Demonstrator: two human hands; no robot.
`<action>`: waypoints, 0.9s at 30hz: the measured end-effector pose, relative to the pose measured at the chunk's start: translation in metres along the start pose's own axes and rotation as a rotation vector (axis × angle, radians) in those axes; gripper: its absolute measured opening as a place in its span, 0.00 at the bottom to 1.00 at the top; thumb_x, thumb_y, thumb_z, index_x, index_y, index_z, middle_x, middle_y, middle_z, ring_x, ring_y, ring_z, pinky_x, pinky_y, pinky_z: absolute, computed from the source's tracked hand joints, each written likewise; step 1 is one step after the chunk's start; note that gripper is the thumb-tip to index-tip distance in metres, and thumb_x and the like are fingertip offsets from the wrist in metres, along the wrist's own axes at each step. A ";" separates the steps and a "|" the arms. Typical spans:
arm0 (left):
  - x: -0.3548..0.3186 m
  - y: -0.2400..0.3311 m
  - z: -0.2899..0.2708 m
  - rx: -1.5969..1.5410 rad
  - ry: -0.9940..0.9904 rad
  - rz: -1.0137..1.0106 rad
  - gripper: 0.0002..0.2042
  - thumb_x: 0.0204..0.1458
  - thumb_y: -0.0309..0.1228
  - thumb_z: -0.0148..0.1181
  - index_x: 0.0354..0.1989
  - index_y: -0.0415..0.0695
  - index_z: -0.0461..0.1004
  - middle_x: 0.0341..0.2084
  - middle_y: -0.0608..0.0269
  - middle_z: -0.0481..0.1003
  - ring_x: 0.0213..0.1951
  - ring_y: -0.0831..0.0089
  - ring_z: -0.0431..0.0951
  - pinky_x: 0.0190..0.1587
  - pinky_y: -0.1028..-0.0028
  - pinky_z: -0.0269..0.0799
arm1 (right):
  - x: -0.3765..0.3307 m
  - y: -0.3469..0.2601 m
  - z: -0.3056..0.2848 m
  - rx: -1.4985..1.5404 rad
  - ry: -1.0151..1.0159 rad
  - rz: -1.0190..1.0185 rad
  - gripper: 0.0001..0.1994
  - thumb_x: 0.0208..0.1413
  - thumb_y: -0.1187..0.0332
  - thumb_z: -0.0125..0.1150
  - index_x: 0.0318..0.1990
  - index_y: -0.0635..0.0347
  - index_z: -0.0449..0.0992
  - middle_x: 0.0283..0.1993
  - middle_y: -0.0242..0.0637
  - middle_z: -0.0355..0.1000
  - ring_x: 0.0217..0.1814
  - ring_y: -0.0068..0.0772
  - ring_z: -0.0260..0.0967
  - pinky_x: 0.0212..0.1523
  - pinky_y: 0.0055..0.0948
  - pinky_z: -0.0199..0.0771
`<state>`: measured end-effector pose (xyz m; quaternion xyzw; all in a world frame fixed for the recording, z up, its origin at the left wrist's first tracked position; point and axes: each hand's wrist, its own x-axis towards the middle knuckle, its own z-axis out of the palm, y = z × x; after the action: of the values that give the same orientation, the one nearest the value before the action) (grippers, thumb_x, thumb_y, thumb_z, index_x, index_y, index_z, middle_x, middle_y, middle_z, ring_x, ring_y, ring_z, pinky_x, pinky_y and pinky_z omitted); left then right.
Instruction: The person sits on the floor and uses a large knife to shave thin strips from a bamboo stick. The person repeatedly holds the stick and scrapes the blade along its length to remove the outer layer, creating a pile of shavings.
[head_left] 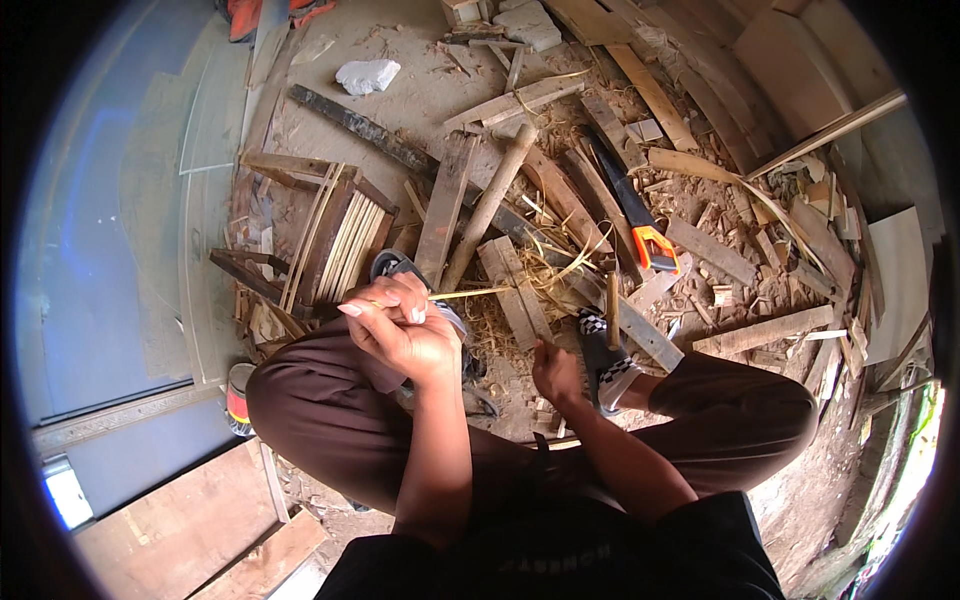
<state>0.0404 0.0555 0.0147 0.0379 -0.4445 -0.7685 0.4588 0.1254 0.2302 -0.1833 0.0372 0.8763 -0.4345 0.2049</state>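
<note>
A: Where does the thin pale strip [470,294] lie?

B: At the left hand [398,322], which pinches one part of it between bent fingers and thumb; from there it runs out to that hand's right

A: And its long axis?

B: Nearly crosswise to the person, left to right, with only a slight tilt. The free end reaches over toward the short board [517,302], ahead of the right hand [556,374] and somewhat to its left. Whether it touches the wood I can't tell

A: So which hand is nearer?

B: The left, since it's on the strip. The right sits lower and closer to the body, apart from the strip, just by the near end of that board

A: How is the right one set?

B: It looks curled in, but I can't tell whether it's closed around anything

A: What else is about them?

B: Ahead and left of the left hand, a wooden frame with pale slats [345,240]; ahead of both, a round pole [490,205] aslant; ahead and right of the right hand, a saw with an orange handle [655,250], well apart from it
</note>
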 end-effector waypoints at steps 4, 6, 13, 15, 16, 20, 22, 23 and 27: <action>0.001 -0.004 0.000 0.034 0.031 0.035 0.22 0.70 0.47 0.45 0.26 0.43 0.66 0.14 0.70 0.59 0.16 0.81 0.55 0.22 0.79 0.51 | -0.020 -0.027 0.000 0.171 0.098 -0.228 0.17 0.69 0.63 0.49 0.56 0.63 0.76 0.33 0.64 0.74 0.37 0.65 0.76 0.36 0.48 0.74; 0.005 -0.005 0.000 0.084 0.131 0.018 0.24 0.67 0.52 0.47 0.25 0.47 0.67 0.13 0.72 0.58 0.15 0.81 0.55 0.21 0.79 0.51 | -0.022 -0.007 0.014 0.104 0.132 -0.208 0.17 0.68 0.63 0.49 0.57 0.63 0.75 0.34 0.64 0.75 0.37 0.65 0.76 0.37 0.48 0.75; 0.014 0.000 -0.016 0.085 0.167 0.031 0.23 0.65 0.53 0.50 0.25 0.48 0.67 0.13 0.72 0.58 0.16 0.81 0.56 0.21 0.79 0.53 | -0.017 0.006 0.002 0.024 0.055 -0.070 0.21 0.70 0.54 0.44 0.47 0.62 0.78 0.33 0.64 0.74 0.40 0.69 0.74 0.39 0.57 0.73; 0.015 -0.001 -0.011 0.094 0.195 0.008 0.22 0.66 0.52 0.50 0.26 0.48 0.67 0.13 0.72 0.58 0.16 0.81 0.56 0.21 0.80 0.53 | -0.010 0.036 0.020 -0.026 0.013 0.136 0.21 0.70 0.55 0.44 0.45 0.64 0.78 0.33 0.65 0.74 0.40 0.70 0.73 0.39 0.57 0.72; 0.018 0.000 -0.012 0.086 0.200 0.004 0.22 0.66 0.52 0.50 0.26 0.48 0.68 0.13 0.72 0.58 0.16 0.81 0.56 0.21 0.80 0.53 | -0.003 0.034 0.023 -0.042 -0.003 0.226 0.21 0.70 0.55 0.44 0.44 0.64 0.78 0.33 0.65 0.74 0.40 0.70 0.73 0.39 0.57 0.72; 0.021 0.000 -0.021 0.078 0.221 0.015 0.22 0.66 0.51 0.50 0.25 0.49 0.68 0.12 0.73 0.57 0.16 0.81 0.55 0.21 0.80 0.51 | -0.005 0.035 0.013 0.019 0.062 0.059 0.20 0.69 0.56 0.46 0.41 0.63 0.78 0.32 0.65 0.73 0.39 0.71 0.72 0.38 0.58 0.70; 0.019 0.007 -0.025 0.014 0.154 -0.011 0.22 0.66 0.51 0.50 0.25 0.49 0.68 0.12 0.73 0.56 0.16 0.81 0.54 0.21 0.80 0.50 | -0.006 0.034 0.014 0.008 0.071 0.085 0.19 0.69 0.55 0.46 0.41 0.62 0.78 0.32 0.64 0.73 0.40 0.71 0.72 0.38 0.58 0.70; 0.018 0.008 -0.026 -0.016 0.123 -0.024 0.22 0.66 0.51 0.50 0.24 0.49 0.68 0.12 0.73 0.56 0.16 0.81 0.53 0.21 0.80 0.49 | -0.006 0.036 0.013 0.001 0.073 0.100 0.19 0.69 0.55 0.46 0.41 0.62 0.78 0.32 0.64 0.73 0.40 0.71 0.72 0.38 0.58 0.70; 0.010 0.016 -0.024 -0.073 0.099 -0.016 0.23 0.70 0.47 0.45 0.24 0.46 0.66 0.13 0.73 0.56 0.16 0.82 0.52 0.21 0.78 0.47 | -0.007 0.034 0.016 -0.002 0.067 0.087 0.19 0.69 0.55 0.47 0.46 0.61 0.79 0.33 0.63 0.74 0.39 0.69 0.74 0.39 0.55 0.72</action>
<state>0.0564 0.0299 0.0153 0.0626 -0.3927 -0.7850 0.4750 0.1454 0.2399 -0.2143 0.0897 0.8806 -0.4229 0.1943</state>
